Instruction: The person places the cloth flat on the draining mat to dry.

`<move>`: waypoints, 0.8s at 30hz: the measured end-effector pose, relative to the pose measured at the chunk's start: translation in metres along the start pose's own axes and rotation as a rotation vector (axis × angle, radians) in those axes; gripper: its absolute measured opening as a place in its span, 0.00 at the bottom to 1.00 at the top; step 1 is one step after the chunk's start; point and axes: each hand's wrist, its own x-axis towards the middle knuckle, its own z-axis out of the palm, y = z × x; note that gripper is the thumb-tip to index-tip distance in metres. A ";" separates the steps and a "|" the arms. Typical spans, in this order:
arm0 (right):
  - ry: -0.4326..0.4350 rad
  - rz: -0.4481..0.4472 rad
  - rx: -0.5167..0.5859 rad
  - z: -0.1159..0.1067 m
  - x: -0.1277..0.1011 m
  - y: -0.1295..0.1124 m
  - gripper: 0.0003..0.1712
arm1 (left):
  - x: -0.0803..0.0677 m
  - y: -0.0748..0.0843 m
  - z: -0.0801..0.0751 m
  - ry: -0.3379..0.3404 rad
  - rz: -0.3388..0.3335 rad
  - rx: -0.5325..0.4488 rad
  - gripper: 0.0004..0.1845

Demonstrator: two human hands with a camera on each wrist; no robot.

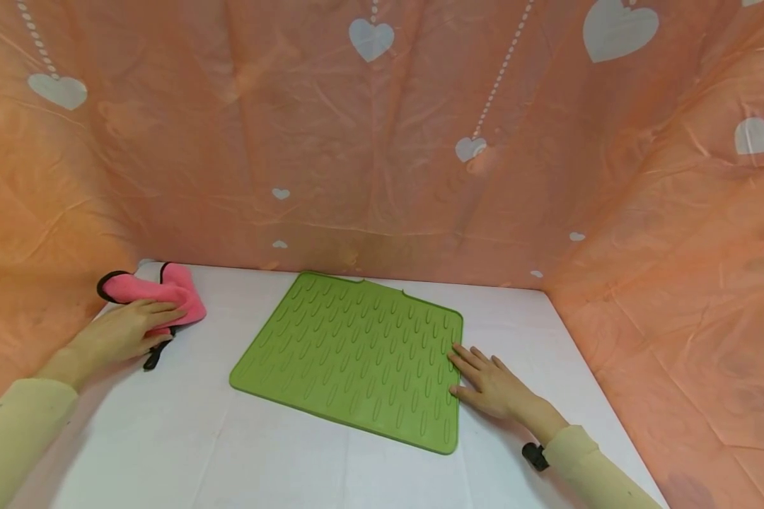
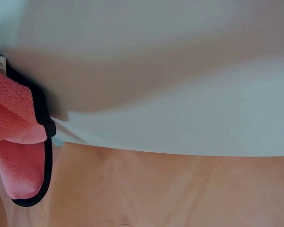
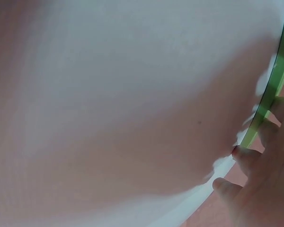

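A pink cloth (image 1: 177,293) with black trim lies at the far left of the white table (image 1: 165,438). My left hand (image 1: 145,326) holds it, fingers over the top and thumb below its near edge. The left wrist view shows the cloth (image 2: 19,142) folded at the left, above the table. A green ribbed mat (image 1: 356,353) lies flat in the middle. My right hand (image 1: 484,382) rests flat and open at the mat's right edge, fingertips on the green surface. In the right wrist view the mat's edge (image 3: 270,90) runs past my fingers (image 3: 248,158).
An orange curtain with white hearts (image 1: 382,141) closes in the table at the back and both sides. A black strap (image 1: 535,456) sits on my right wrist. Bare white table (image 1: 516,318) lies around the mat.
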 end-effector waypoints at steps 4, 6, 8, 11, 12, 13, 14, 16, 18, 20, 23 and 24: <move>-0.003 0.000 0.007 0.000 0.000 0.000 0.41 | 0.003 0.002 -0.002 -0.020 -0.008 0.025 0.30; -0.001 -0.001 0.008 0.000 0.001 0.000 0.41 | 0.004 0.002 -0.002 -0.004 0.018 0.038 0.29; 0.001 0.000 0.004 0.001 0.001 0.000 0.41 | 0.005 0.002 -0.002 0.017 0.044 0.046 0.28; 0.006 -0.003 -0.009 0.002 0.000 0.000 0.41 | 0.005 0.003 -0.001 0.053 0.046 0.047 0.27; 0.007 -0.007 -0.017 0.002 0.001 0.000 0.40 | 0.005 0.004 -0.001 0.067 0.036 0.042 0.27; 0.008 -0.010 -0.024 0.002 0.001 0.000 0.40 | 0.004 0.005 -0.002 0.083 0.015 0.035 0.27; 0.007 -0.014 -0.031 0.002 0.001 0.000 0.40 | 0.004 0.006 -0.002 0.099 -0.006 0.017 0.27; 0.004 -0.024 -0.043 0.002 0.001 0.000 0.40 | 0.004 0.008 -0.003 0.148 -0.041 -0.020 0.27; 0.002 -0.039 -0.046 0.002 0.002 0.000 0.40 | 0.005 0.010 -0.006 0.200 -0.061 -0.046 0.28; 0.000 -0.063 -0.039 0.001 0.003 0.000 0.40 | 0.008 0.013 -0.008 0.245 -0.074 -0.062 0.29; -0.013 -0.113 -0.027 0.002 0.005 0.001 0.39 | 0.012 0.017 -0.011 0.304 -0.098 -0.067 0.29; -0.018 -0.130 -0.023 0.002 0.005 0.002 0.39 | 0.014 0.019 -0.012 0.315 -0.111 -0.068 0.29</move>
